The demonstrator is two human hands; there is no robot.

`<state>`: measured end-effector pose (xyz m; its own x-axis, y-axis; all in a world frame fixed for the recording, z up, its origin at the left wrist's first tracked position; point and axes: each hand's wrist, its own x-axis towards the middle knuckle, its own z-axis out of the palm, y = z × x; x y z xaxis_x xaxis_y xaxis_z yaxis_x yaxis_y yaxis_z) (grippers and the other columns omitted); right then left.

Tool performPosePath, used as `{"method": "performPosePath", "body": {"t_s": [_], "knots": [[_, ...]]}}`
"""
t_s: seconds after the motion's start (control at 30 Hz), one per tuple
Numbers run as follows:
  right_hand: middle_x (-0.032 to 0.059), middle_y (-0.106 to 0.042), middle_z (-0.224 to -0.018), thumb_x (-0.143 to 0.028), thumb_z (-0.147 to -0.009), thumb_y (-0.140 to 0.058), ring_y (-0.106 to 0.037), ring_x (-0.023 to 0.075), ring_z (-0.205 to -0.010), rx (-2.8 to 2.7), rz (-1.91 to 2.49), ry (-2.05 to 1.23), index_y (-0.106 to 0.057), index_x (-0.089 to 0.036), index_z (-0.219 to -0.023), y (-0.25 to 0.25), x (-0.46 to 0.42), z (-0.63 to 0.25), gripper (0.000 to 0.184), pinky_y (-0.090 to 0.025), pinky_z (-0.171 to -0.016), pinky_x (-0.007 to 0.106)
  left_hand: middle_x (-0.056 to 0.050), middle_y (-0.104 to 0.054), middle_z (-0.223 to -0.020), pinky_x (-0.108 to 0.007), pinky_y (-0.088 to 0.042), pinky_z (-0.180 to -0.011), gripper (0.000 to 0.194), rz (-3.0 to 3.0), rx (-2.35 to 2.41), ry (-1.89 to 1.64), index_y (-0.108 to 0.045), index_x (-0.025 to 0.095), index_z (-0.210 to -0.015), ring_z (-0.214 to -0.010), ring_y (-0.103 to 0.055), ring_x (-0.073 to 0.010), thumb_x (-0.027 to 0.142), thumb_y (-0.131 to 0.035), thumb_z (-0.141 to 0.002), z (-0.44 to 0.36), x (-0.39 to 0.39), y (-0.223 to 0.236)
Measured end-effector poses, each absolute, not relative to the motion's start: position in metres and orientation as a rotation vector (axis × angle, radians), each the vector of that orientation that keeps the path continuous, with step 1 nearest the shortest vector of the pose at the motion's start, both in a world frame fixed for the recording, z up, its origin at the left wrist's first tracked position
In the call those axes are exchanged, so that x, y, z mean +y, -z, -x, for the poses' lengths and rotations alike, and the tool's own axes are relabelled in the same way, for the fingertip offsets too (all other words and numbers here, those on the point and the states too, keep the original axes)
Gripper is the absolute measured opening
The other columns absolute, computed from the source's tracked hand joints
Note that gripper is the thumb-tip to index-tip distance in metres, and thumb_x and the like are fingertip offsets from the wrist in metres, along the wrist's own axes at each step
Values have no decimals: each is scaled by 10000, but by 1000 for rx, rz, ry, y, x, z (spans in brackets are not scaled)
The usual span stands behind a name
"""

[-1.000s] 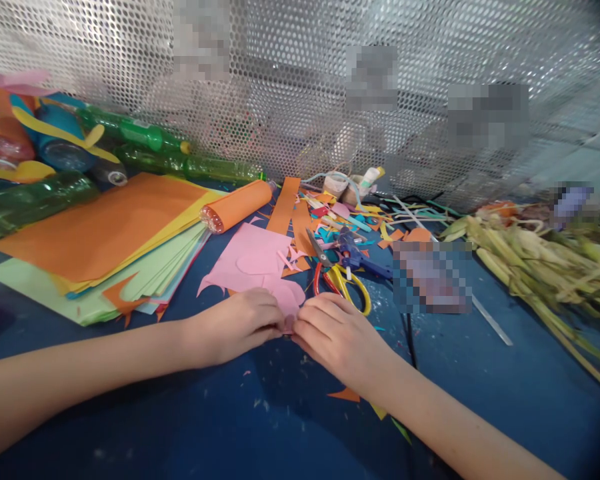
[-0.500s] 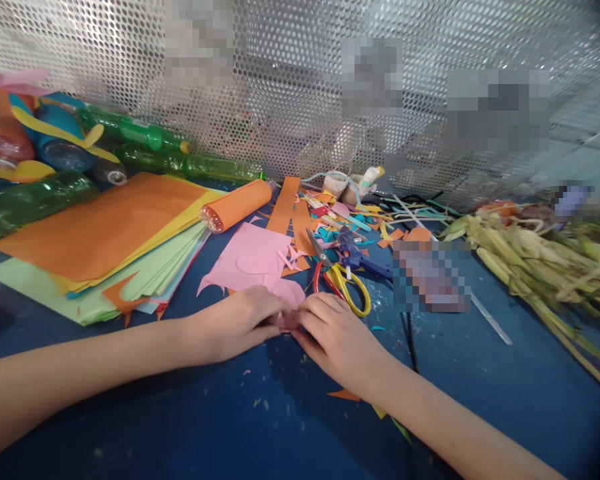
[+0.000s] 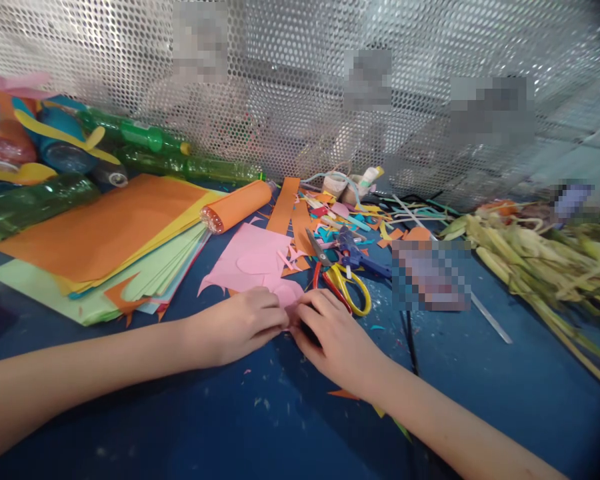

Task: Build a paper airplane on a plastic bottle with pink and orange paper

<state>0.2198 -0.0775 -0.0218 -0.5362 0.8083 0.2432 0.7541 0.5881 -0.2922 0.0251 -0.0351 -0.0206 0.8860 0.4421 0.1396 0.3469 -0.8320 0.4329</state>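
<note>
Both my hands meet over a small pink paper piece [image 3: 286, 293] near the middle of the blue table. My left hand [image 3: 240, 325] has its fingers closed on the piece's left side. From the other side, the fingertips of my right hand [image 3: 333, 333] pinch it too. Much of the piece is hidden under the fingers. Just beyond lies a larger pink sheet [image 3: 247, 250] with a curved cut. Scissors with red and yellow handles [image 3: 359, 293] rest right behind my right hand, beside a blue glue gun [image 3: 355, 253].
A stack of coloured paper [image 3: 110, 227] and green bottles [image 3: 145, 157] lie at left. An orange-wrapped bottle [image 3: 237, 205], orange strips [image 3: 284, 203] and paper scraps [image 3: 340, 213] are behind the pink sheet. Dried husks [image 3: 525, 260] lie at right. A perforated metal panel [image 3: 290, 80] rises behind.
The fingers of both hands have shifted slightly on the small pink piece, and the left fingers now cover more of it. The things on the table have stayed in place.
</note>
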Motion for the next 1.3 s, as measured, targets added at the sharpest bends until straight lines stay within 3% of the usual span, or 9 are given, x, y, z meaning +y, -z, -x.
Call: {"method": "performPosePath", "body": {"t_s": [0.33, 1.03, 1.3], "knots": [[43, -547, -876, -182, -821, -555, -485, 182, -879, -2462, 1224, -172, -566, -166, -813, 21, -76, -224, 22, -432, -810, 347, -72, -587, -881, -293, -454, -740, 194, -2712, 591, -331, -590, 128, -944, -827, -548, -180, 176, -407, -899, -26, -36, 21], [48, -590, -833, -220, -817, -578, -519, 200, -848, -2549, 1209, -21, -611, -138, -802, 23, -72, -225, 89, -439, -790, 362, -69, -588, -783, -288, -456, -680, 230, -3042, 434, -351, -596, 123, -835, -761, -534, -177, 146, -376, -900, -24, -35, 24], [43, -596, -838, -218, -818, -575, -526, 198, -843, -2538, 1231, -10, -614, -154, -829, 21, -73, -226, 76, -439, -781, 361, -71, -596, -824, -276, -466, -654, 217, -3044, 372, -324, -571, 114, -947, -761, -532, -174, 106, -359, -899, -22, -33, 20]]}}
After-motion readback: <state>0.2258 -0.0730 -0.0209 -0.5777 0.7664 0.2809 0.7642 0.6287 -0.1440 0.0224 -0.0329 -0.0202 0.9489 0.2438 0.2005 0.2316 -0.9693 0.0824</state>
